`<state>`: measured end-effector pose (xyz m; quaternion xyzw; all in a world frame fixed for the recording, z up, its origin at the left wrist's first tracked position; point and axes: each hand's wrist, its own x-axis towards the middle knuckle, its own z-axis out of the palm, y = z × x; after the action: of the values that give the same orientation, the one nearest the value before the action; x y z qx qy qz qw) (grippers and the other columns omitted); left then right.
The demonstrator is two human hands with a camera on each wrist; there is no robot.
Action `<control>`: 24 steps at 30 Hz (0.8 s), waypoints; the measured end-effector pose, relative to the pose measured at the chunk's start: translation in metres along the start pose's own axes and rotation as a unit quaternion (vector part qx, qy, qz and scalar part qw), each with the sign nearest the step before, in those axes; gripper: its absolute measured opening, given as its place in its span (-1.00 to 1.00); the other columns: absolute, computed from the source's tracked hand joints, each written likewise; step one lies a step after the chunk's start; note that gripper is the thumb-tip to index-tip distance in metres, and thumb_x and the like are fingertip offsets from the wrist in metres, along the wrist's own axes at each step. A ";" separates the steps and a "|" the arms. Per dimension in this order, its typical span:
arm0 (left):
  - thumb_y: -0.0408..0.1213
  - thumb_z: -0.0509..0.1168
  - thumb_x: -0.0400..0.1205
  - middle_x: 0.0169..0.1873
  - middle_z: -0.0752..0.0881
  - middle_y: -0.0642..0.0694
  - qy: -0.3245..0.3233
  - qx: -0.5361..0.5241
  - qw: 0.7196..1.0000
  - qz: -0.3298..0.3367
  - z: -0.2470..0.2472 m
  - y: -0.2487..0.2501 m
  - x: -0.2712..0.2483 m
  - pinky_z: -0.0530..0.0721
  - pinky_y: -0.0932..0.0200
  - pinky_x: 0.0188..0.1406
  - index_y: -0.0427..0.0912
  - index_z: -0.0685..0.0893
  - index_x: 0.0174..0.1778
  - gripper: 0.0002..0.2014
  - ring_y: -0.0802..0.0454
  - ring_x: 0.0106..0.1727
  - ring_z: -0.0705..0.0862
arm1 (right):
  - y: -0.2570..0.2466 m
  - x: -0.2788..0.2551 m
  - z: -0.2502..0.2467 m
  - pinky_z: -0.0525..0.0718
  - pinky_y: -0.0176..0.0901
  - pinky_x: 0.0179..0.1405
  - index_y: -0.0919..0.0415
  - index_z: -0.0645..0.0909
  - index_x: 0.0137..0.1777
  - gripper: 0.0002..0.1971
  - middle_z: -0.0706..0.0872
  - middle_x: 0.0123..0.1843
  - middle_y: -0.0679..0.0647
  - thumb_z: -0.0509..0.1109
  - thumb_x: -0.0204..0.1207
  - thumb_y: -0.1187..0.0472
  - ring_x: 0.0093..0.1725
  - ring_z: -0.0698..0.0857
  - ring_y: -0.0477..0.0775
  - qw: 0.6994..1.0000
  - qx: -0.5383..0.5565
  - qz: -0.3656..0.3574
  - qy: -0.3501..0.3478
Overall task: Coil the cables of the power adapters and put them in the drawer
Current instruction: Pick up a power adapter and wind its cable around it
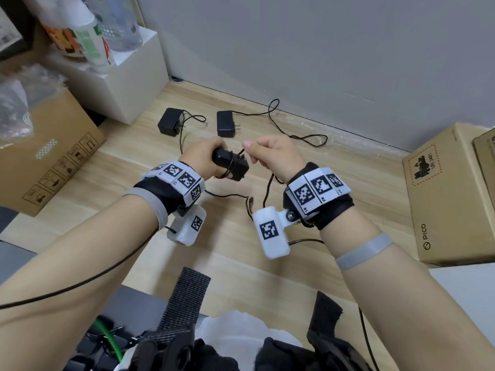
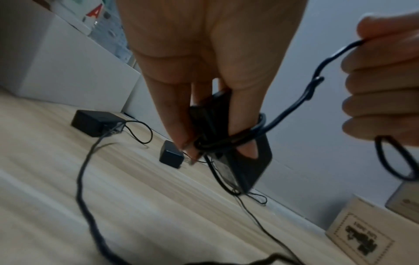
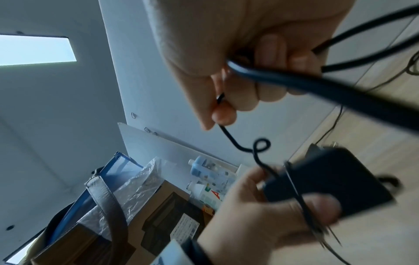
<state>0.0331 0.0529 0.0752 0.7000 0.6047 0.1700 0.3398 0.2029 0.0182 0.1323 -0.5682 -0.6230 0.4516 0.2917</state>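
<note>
The left hand (image 1: pixel 206 156) grips the adapter (image 1: pixel 232 165) above the worktop (image 1: pixel 241 263), long axis pointing toward the right hand (image 1: pixel 273 153). That hand, just beside, pinches its cable (image 2: pixel 292 107), already looped round the adapter.

Head looks down; blurry wrist views close, sharing adapter (image 1: pixel 231 165).

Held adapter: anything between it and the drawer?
Cannot tell: no drawer shows in any view. The left hand grips the held adapter above the desk, and the right hand pinches its cable, partly wound round it. Two more adapters lie beyond.
</note>
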 end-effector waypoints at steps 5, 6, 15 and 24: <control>-0.41 0.61 0.25 -0.15 0.68 -0.04 -0.146 -0.032 0.988 0.025 -0.006 0.000 -0.007 0.61 0.11 -0.07 0.04 0.57 -0.20 -0.59 -0.05 -0.14 0.65 | 0.002 0.008 -0.006 0.37 -0.14 -0.27 0.03 0.52 -0.53 -0.63 0.40 -0.55 -0.06 0.35 0.53 0.02 -0.44 0.37 -0.06 0.997 -0.061 -0.024 0.036; -0.41 0.62 0.23 -0.17 0.69 -0.02 -0.182 -0.046 0.981 0.037 -0.008 0.001 -0.008 0.61 0.10 -0.05 0.09 0.58 -0.21 -0.58 -0.06 -0.12 0.66 | 0.004 0.009 -0.007 0.38 -0.12 -0.24 0.02 0.52 -0.51 -0.64 0.43 -0.50 0.00 0.35 0.53 0.02 -0.40 0.39 -0.02 0.996 -0.073 -0.023 0.046; 0.14 0.64 0.00 -0.23 0.77 0.13 -0.235 -0.300 0.915 0.130 -0.040 0.017 -0.015 0.68 0.36 -0.20 -0.15 0.63 0.02 -0.26 0.19 -0.17 0.74 | 0.036 0.015 -0.010 0.48 -0.05 -0.13 0.09 0.58 -0.43 -0.66 0.55 -0.36 0.05 0.26 0.55 -0.01 -0.28 0.48 0.03 0.992 -0.098 0.026 0.077; -0.07 0.62 0.22 -0.31 0.80 0.03 -0.104 -0.490 0.863 0.061 -0.027 0.030 -0.013 0.75 0.25 -0.29 -0.15 0.64 -0.05 -0.53 0.15 -0.26 0.75 | 0.021 0.011 0.007 0.34 -0.13 -0.27 0.03 0.45 -0.48 -0.58 0.42 -0.48 -0.03 0.13 0.63 -0.02 -0.42 0.40 0.00 0.991 -0.123 0.044 0.002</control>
<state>0.0344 0.0466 0.1169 0.4919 0.3607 0.3907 0.6894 0.2040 0.0263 0.1090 -0.6276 -0.6477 0.3828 0.2001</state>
